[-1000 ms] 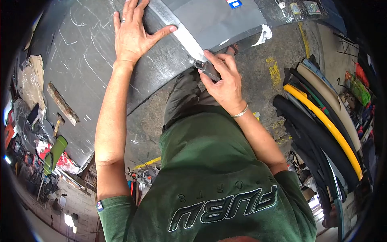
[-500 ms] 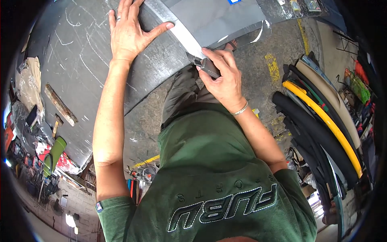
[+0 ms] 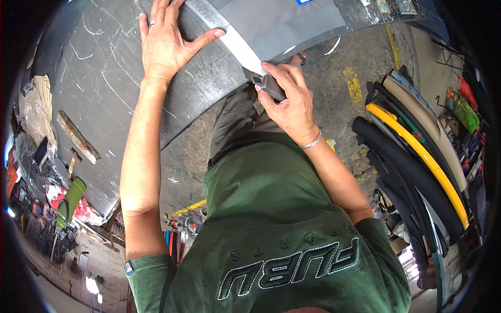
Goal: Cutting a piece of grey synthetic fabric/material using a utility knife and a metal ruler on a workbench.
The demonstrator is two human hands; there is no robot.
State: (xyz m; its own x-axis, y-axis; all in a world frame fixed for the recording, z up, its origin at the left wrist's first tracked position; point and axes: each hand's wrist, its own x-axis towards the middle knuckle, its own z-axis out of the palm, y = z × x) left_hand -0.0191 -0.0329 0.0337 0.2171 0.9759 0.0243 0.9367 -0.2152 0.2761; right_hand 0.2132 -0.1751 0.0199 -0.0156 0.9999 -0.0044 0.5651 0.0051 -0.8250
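My left hand (image 3: 168, 43) lies flat, fingers spread, on a dark scratched worktable (image 3: 104, 99), its thumb touching a metal straightedge (image 3: 229, 39). The straightedge runs diagonally across a grey sheet of material (image 3: 282, 23) on the table. My right hand (image 3: 289, 99) is closed around a utility knife (image 3: 266, 83) at the table's near edge, the blade end against the lower end of the straightedge. A bracelet sits on that wrist.
A wooden strip (image 3: 78, 136) and cloth scraps (image 3: 34, 112) lie on the table's left part. Rolls of dark, yellow and beige material (image 3: 417, 156) are stacked on the right. A green boot (image 3: 70, 201) and clutter fill the lower left. Concrete floor (image 3: 344, 94) is below.
My right hand has drawn the knife slightly down along the straightedge toward the table edge. The left hand stays pressed in place.
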